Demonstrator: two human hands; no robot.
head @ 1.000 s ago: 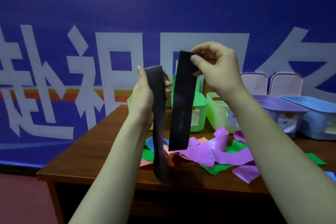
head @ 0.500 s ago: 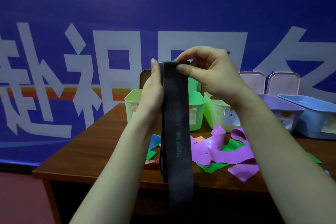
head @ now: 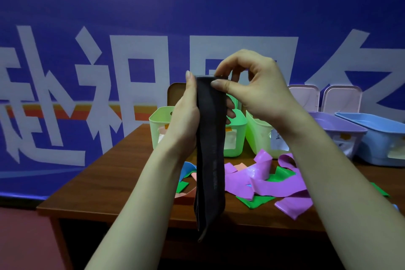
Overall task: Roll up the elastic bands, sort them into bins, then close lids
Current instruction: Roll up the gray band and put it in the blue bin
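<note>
A black band [head: 210,160] hangs doubled over from both hands, raised above the counter [head: 105,182]. The left hand [head: 184,120] grips its upper part from the left edge, thumb upright and fingers curled behind. The right hand [head: 258,87] pinches the top fold between thumb and forefinger, close beside the left thumb. Loose purple bands [head: 258,173] lie below the right hand, and open bins [head: 235,138] stand behind both hands.

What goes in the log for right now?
black band: hanging, doubled | left hand: holds it | right hand: pinches top edge
</note>
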